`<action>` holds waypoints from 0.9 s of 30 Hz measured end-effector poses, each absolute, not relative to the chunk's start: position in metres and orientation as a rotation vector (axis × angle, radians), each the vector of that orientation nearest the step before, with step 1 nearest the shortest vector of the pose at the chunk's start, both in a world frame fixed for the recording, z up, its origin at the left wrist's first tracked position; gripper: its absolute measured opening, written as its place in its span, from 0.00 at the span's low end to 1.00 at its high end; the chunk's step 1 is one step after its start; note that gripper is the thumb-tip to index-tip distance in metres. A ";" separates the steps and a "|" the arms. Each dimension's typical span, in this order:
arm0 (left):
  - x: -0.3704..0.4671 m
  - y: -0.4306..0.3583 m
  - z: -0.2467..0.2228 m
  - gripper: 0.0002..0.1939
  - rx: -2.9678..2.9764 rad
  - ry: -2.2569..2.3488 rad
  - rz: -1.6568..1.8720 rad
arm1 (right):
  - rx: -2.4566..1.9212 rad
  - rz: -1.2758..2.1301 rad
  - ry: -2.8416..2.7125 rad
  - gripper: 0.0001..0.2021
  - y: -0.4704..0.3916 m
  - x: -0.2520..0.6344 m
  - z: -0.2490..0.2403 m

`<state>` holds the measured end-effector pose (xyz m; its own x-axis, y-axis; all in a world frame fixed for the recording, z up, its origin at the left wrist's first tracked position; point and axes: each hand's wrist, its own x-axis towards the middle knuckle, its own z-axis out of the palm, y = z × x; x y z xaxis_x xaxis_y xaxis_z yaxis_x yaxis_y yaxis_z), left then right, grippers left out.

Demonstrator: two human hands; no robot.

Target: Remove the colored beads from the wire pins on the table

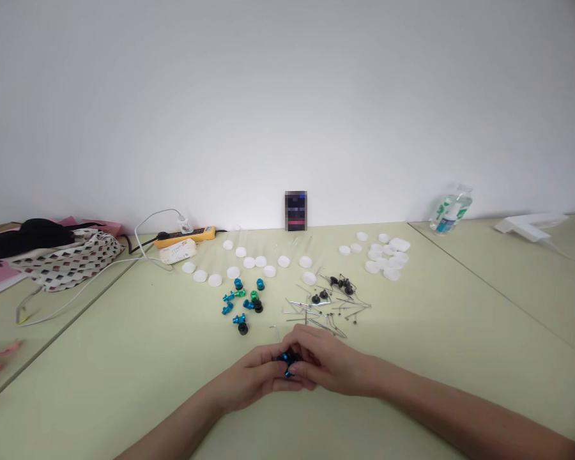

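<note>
Clock from your hands, 12 straight away from you. Your left hand point(249, 381) and right hand point(333, 363) meet near your edge of the surface point(138, 358), fingertips together. Both grips are closed on a small blue part point(287, 362), thumbs on its near side. Your fingers cover most of it, so can't tell its exact shape or whether something dark is attached.

Just past your fingers, toward 11–12: a thin bent wire point(273, 327). At 11: a loose cluster of blue and green fittings point(239, 319), some with black knobs point(243, 329). At 1: scattered metal rods point(311, 303), black caps point(349, 290) mixed in at the far side.

Further out, 11 to 12: clear tubes with white lids point(214, 280) facing you. More white discs point(391, 273) bunched around 1. Phone point(296, 211) stands at 12 against the wall point(287, 96), screen blurred. Bottle point(451, 209) between 1 and 2, tilted. Yellow power strip point(196, 236) near 11, patterned cloth point(71, 255) at 10.
</note>
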<state>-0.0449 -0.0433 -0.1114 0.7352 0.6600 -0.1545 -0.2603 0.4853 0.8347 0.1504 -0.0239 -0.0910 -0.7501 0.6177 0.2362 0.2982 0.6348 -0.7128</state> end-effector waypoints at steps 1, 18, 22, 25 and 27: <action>-0.045 -0.043 -0.112 0.14 0.907 0.508 0.586 | -0.716 0.919 -2.392 0.12 -0.024 0.150 -0.090; -0.061 -0.044 -0.092 0.13 1.073 0.432 0.143 | -0.584 0.965 -2.567 0.13 -0.053 0.144 -0.067; -0.073 -0.040 -0.099 0.13 0.964 0.384 0.145 | -0.775 1.273 -2.031 0.14 -0.060 0.135 -0.085; -0.087 -0.033 -0.106 0.15 0.896 0.366 0.203 | -0.829 1.894 -1.513 0.13 -0.062 0.128 -0.101; -0.094 -0.029 -0.109 0.14 0.868 0.358 0.298 | -0.723 2.276 -1.389 0.15 -0.064 0.124 -0.106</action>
<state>-0.0943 -0.0288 -0.1086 0.9000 0.3950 -0.1841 -0.1084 0.6120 0.7834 0.1244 -0.0636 -0.1062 -0.7967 0.5589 -0.2300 -0.0510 -0.4413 -0.8959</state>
